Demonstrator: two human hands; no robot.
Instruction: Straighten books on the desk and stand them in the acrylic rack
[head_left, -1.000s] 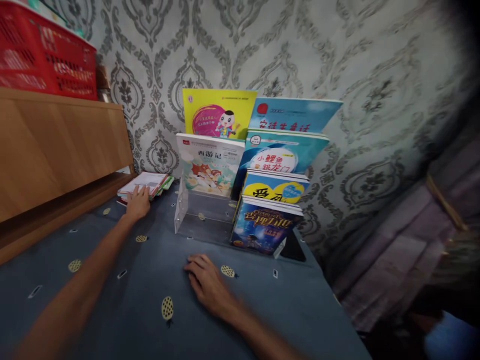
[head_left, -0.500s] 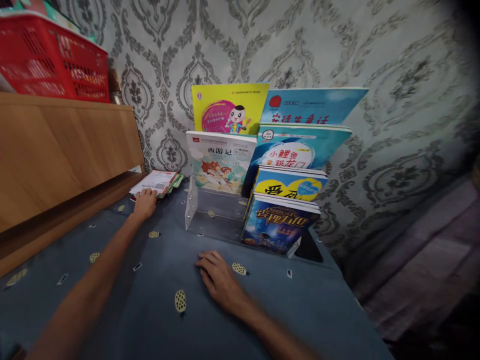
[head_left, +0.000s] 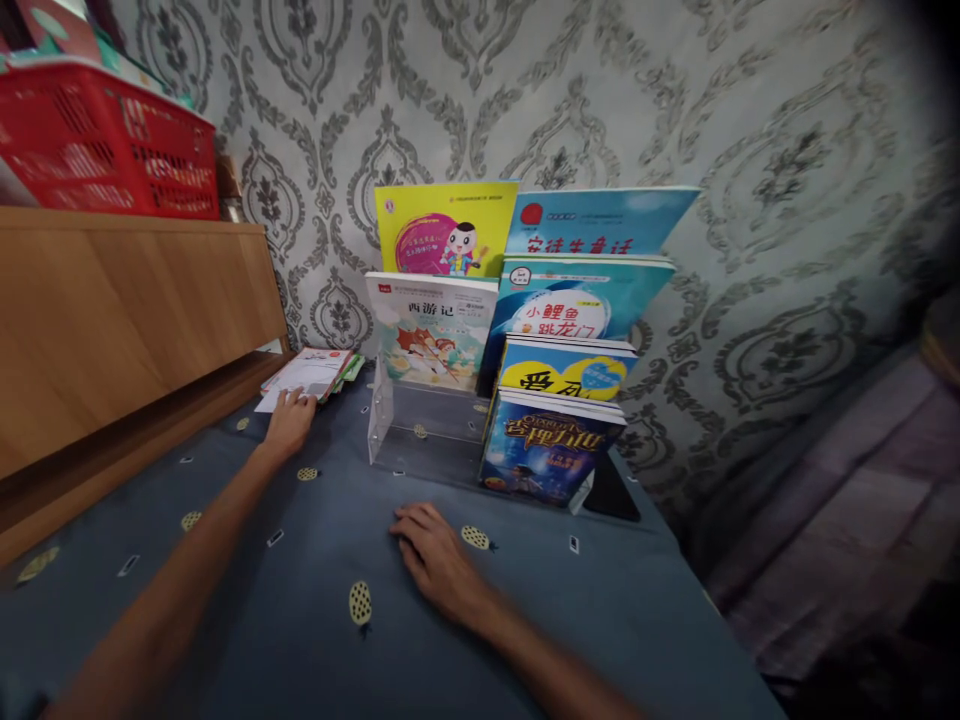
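Left hand: the hand (head_left: 291, 425) reaches far forward, its fingers bent over the near edge of the top booklet; whether they are clamped on it cannot be told, as the underside is hidden.
Pile: a low stack (head_left: 349, 370) of thin paper things lies flat beside the cabinet, its edges uneven, with green showing at the right.
Top booklet: white and flat (head_left: 309, 368), with a touch of red and a grey patch, it lies on the pile, one pale corner jutting out past the hand.
Right hand: this hand (head_left: 431, 555) rests on the cloth in front of the rack, fingers loosely curved, slightly apart and holding nothing.
Cloth: smooth, blue-grey fabric (head_left: 247, 620) covers the surface, printed with yellow pineapples and small pale oblongs.
Rack: clear, glossy plastic (head_left: 427, 452), stepped, its lower left tier bare.
Left books: a yellow cover (head_left: 450, 225) stands behind a white one (head_left: 439, 335).
Right books: blue (head_left: 600, 212), teal (head_left: 630, 285), yellow-and-blue (head_left: 555, 372) and dark blue (head_left: 551, 450) covers rise in rows, front to back.
Cabinet: smooth, grained brown wood (head_left: 135, 330).
Basket: red, slotted plastic (head_left: 112, 140), on the cabinet.
Wall: pale, with grey scrolled medallions (head_left: 442, 110).
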